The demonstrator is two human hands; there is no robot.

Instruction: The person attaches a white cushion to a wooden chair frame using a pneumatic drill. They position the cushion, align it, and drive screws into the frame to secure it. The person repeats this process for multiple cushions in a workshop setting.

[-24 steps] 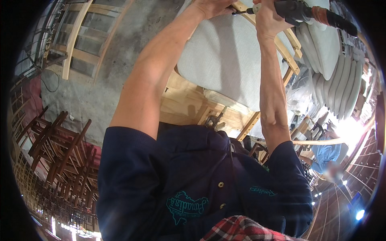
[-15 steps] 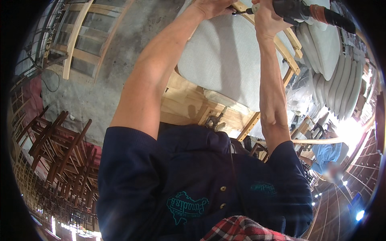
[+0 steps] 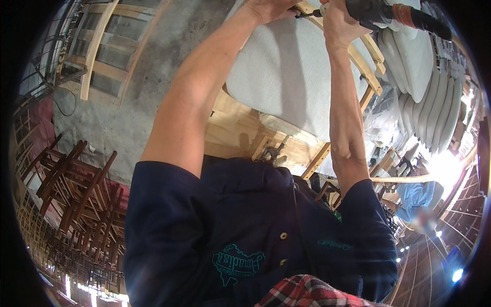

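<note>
Power tool meets chair frame

Power tool (image 3: 394, 13), dark with an orange band, sits wrapped in the right hand (image 3: 340, 25)'s fingers at the picture's top. Its long axis runs roughly level, tip pointing left at the wooden chair frame (image 3: 371, 48). Left hand (image 3: 268, 7) pinches the frame beside the tip. Fastening looks underway; next calls for steady pressure along that axis. Grey seat cushion (image 3: 286, 77) lies just below.

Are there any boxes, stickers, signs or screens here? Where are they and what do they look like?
No boxes, signs or screens show.
Shirt emblem: teal stitched outline shape on the dark blue shirt, low in the middle.
Small shirt mark: thin teal stitched line on the same shirt, to the right.
Clear plastic wrap: crinkly see-through sheet, right of the grey seat cushion.
</note>
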